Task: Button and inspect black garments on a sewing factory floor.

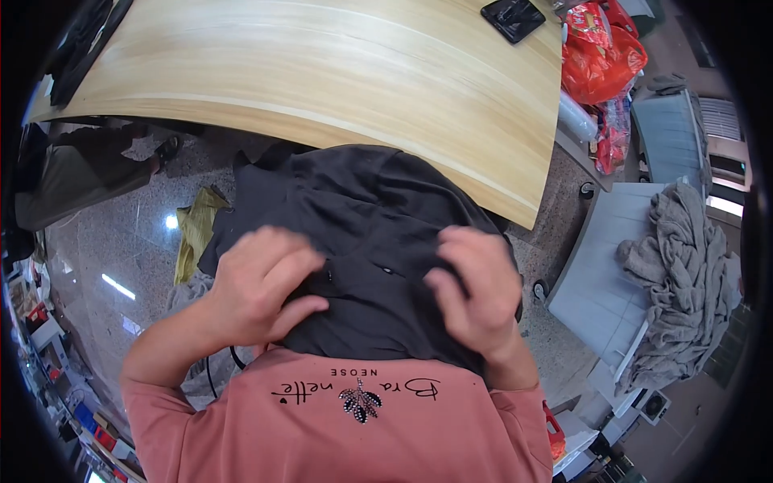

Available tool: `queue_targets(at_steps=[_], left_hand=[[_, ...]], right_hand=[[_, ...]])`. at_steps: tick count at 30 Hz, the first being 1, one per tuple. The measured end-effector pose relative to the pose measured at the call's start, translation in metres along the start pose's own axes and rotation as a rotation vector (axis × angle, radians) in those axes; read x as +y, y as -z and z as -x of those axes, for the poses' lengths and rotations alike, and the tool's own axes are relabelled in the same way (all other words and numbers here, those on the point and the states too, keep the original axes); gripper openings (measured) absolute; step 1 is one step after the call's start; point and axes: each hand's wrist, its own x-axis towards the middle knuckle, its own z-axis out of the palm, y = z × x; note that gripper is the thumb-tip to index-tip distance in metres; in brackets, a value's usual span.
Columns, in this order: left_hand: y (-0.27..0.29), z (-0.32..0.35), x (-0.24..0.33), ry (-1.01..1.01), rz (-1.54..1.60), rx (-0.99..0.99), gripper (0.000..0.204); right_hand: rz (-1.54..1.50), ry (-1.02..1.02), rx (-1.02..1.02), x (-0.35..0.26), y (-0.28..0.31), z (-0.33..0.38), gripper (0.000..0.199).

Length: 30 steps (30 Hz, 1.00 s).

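Observation:
A dark grey garment [362, 201] lies bunched over my lap, its upper part against the front edge of the table. Two small dark eyelets or openings [388, 270] show on it between my hands. My left hand [262, 282] is over the left side of the cloth, thumb and fingers apart. Over the right side hovers my right hand [481, 294], slightly blurred, its fingers bent and the thumb apart. Nothing shows gripped in either hand. Whether the fingertips touch the cloth is hard to make out.
The wooden table [322, 64] spans the front, with a black phone [514, 18] at its far right corner. Red plastic bags [600, 64] hang beyond. At right, grey cloth [680, 282] is heaped on a wheeled cart [600, 266]. A person's leg [88, 173] shows at left.

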Motion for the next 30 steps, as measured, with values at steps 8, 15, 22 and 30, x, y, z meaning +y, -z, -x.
queue_targets(at_steps=[8,15,22,30], left_hand=[[-0.023,0.031,0.005,-0.205,0.047,0.297,0.019],[-0.016,0.016,0.001,-0.123,0.045,0.420,0.023],[-0.026,-0.025,-0.004,-0.166,0.139,0.104,0.017],[-0.051,-0.046,-0.019,-0.039,0.317,-0.228,0.022]], right_hand=[[-0.127,0.192,-0.126,-0.023,-0.017,0.012,0.032],[-0.230,0.440,-0.088,-0.020,-0.017,0.005,0.018],[-0.183,0.396,-0.034,-0.022,-0.008,0.003,0.038],[-0.042,0.279,-0.188,-0.012,-0.020,-0.005,0.031]])
